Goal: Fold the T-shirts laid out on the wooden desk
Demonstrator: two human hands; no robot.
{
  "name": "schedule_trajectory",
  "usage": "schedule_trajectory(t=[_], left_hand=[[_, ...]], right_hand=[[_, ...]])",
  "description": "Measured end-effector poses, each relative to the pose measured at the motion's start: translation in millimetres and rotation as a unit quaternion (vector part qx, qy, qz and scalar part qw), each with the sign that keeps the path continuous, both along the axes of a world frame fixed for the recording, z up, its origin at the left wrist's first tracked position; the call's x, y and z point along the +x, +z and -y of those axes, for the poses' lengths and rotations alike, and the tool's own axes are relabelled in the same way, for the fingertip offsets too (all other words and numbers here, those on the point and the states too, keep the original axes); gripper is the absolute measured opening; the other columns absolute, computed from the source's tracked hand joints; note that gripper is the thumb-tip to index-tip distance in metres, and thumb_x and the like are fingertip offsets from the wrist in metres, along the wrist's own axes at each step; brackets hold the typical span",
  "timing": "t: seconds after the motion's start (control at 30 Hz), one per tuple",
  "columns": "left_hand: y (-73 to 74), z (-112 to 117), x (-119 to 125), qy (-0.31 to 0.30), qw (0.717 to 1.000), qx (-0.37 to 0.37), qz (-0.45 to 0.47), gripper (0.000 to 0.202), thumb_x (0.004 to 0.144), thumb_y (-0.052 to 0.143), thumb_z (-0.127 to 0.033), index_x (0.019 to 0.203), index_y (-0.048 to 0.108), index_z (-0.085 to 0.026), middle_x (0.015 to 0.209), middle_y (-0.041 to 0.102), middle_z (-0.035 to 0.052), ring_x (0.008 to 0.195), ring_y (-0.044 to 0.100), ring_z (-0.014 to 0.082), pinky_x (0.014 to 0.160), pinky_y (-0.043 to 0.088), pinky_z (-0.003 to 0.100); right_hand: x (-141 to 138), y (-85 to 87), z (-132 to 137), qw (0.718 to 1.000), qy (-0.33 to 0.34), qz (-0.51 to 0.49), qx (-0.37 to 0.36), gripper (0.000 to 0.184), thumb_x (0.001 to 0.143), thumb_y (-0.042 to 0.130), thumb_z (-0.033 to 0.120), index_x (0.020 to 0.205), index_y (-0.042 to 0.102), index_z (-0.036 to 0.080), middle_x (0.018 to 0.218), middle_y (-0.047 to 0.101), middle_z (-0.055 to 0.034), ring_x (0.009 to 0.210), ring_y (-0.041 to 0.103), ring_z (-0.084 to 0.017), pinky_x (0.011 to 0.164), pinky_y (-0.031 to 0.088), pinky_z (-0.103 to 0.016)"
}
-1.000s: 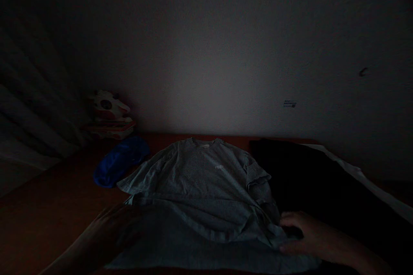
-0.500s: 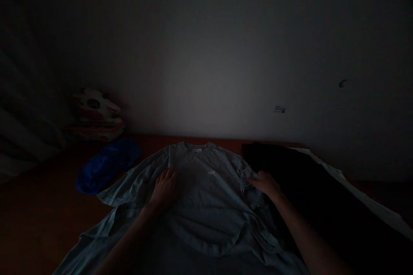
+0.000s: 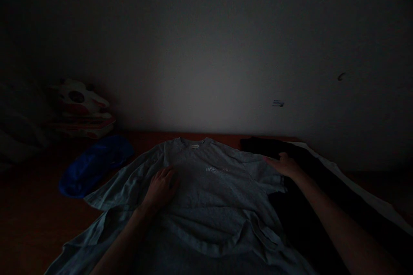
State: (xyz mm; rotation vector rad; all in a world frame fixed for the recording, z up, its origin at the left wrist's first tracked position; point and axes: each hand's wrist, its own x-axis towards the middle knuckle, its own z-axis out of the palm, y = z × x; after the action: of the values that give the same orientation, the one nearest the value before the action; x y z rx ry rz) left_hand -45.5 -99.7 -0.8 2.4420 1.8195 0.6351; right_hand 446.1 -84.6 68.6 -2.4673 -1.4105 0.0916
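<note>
A grey T-shirt [image 3: 206, 197] with small white chest lettering lies face up on a reddish-brown surface [image 3: 29, 223] in dim light. My left hand [image 3: 161, 187] rests flat on the shirt's chest, left of the lettering, fingers stretched out. Over at the shirt's right sleeve, my right hand [image 3: 284, 165] lies palm down with its fingers extended, at the edge where the sleeve meets a dark garment. Neither hand grips anything.
A dark garment [image 3: 309, 189] lies to the right of the shirt, with a white cloth edge [image 3: 361, 193] behind it. A blue bundle [image 3: 93, 165] sits at the left, and a white-and-red plush or stacked item [image 3: 80, 107] stands by the wall.
My right hand slid outward from the crumpled right sleeve, and the sleeve now lies spread flat. My left hand stays on the chest. A second ago both hands were at the hem.
</note>
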Motion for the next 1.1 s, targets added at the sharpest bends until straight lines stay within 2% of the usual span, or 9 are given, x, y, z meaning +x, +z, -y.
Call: schedule_trajectory(t=[0.17, 0.23, 0.33, 0.43, 0.6, 0.7, 0.8, 0.93, 1.1], left_hand=[[2.9, 6.4, 0.7, 0.036, 0.999, -0.017, -0.024, 0.054, 0.094, 0.049, -0.05, 0.135, 0.063, -0.018, 0.153, 0.051, 0.0155, 0.141, 0.045, 0.038, 0.115, 0.037, 0.055], [5.1, 8.5, -1.0, 0.074, 0.996, -0.018, -0.036, 0.068, 0.091, 0.051, -0.061, 0.142, 0.058, -0.016, 0.157, 0.044, 0.0191, 0.144, 0.041, 0.0423, 0.115, 0.035, 0.058], [6.2, 9.0, -5.0, 0.113, 0.992, -0.015, -0.05, 0.088, 0.085, 0.05, -0.074, 0.147, 0.051, -0.012, 0.159, 0.04, 0.0234, 0.145, 0.037, 0.0448, 0.116, 0.031, 0.058], [3.3, 7.4, -8.2, 0.104, 0.993, -0.029, -0.053, 0.089, 0.084, 0.048, -0.077, 0.147, 0.052, -0.014, 0.157, 0.043, 0.0216, 0.146, 0.036, 0.0437, 0.117, 0.029, 0.058], [2.3, 8.5, -8.2, 0.09, 0.994, -0.039, -0.052, 0.088, 0.085, 0.045, -0.079, 0.147, 0.052, -0.017, 0.158, 0.043, 0.0198, 0.147, 0.034, 0.0444, 0.117, 0.027, 0.058], [6.8, 11.0, -6.8, 0.093, 0.993, -0.056, -0.055, 0.089, 0.085, 0.043, -0.08, 0.148, 0.052, -0.018, 0.16, 0.041, 0.0202, 0.148, 0.032, 0.0455, 0.117, 0.027, 0.059], [10.4, 11.8, -6.5, 0.084, 0.993, -0.07, -0.051, 0.088, 0.086, 0.042, -0.08, 0.15, 0.05, -0.02, 0.161, 0.037, 0.0196, 0.149, 0.03, 0.0455, 0.118, 0.026, 0.06], [10.6, 11.5, -7.4, 0.078, 0.993, -0.072, -0.046, 0.088, 0.086, 0.043, -0.079, 0.15, 0.05, -0.019, 0.162, 0.037, 0.0191, 0.149, 0.028, 0.0458, 0.12, 0.023, 0.059], [3.2, 10.6, -9.8, 0.075, 0.995, -0.06, -0.033, 0.085, 0.086, 0.044, -0.079, 0.147, 0.053, -0.02, 0.16, 0.04, 0.0178, 0.149, 0.029, 0.0458, 0.12, 0.024, 0.06]], right_hand=[[-14.3, -49.8, 35.2, 0.978, 0.176, 0.111, -0.034, 0.064, 0.093, 0.048, 0.056, 0.148, 0.047, 0.022, 0.152, 0.049, -0.0195, 0.137, 0.048, -0.038, 0.105, 0.043, -0.057], [-14.0, -55.0, 42.5, 0.971, 0.183, 0.128, -0.084, 0.056, 0.097, 0.043, 0.051, 0.146, 0.051, 0.025, 0.159, 0.042, -0.0163, 0.142, 0.043, -0.039, 0.107, 0.038, -0.066], [-23.8, -47.5, 39.0, 0.967, 0.143, 0.163, -0.136, 0.048, 0.098, 0.041, 0.04, 0.136, 0.061, 0.02, 0.15, 0.051, -0.0208, 0.139, 0.045, -0.042, 0.105, 0.03, -0.077], [-54.8, -39.8, 25.5, 0.954, 0.221, 0.187, -0.079, 0.047, 0.098, 0.038, 0.03, 0.134, 0.063, 0.014, 0.148, 0.052, -0.0234, 0.141, 0.044, -0.039, 0.112, 0.029, -0.068], [-103.7, -54.3, 8.2, 0.905, 0.413, 0.104, 0.021, 0.053, 0.101, 0.038, 0.048, 0.145, 0.054, 0.023, 0.155, 0.05, -0.0113, 0.146, 0.041, -0.029, 0.121, 0.029, -0.051], [-112.7, -55.9, 0.6, 0.921, 0.372, 0.118, -0.002, 0.055, 0.1, 0.042, 0.052, 0.144, 0.055, 0.021, 0.155, 0.049, -0.0137, 0.143, 0.044, -0.031, 0.117, 0.034, -0.051], [-128.1, -41.8, -8.4, 0.943, 0.3, 0.14, -0.042, 0.055, 0.097, 0.047, 0.05, 0.132, 0.064, 0.012, 0.138, 0.062, -0.0232, 0.126, 0.058, -0.039, 0.106, 0.042, -0.058], [-176.6, -31.5, -10.4, 0.938, 0.311, 0.15, -0.025, 0.041, 0.097, 0.045, 0.038, 0.117, 0.071, 0.014, 0.126, 0.068, -0.0231, 0.121, 0.06, -0.04, 0.106, 0.038, -0.06], [-226.5, -64.4, 10.6, 0.922, 0.37, 0.067, 0.096, 0.046, 0.099, 0.044, 0.043, 0.132, 0.062, 0.017, 0.142, 0.058, -0.0194, 0.13, 0.055, -0.034, 0.111, 0.04, -0.049]])
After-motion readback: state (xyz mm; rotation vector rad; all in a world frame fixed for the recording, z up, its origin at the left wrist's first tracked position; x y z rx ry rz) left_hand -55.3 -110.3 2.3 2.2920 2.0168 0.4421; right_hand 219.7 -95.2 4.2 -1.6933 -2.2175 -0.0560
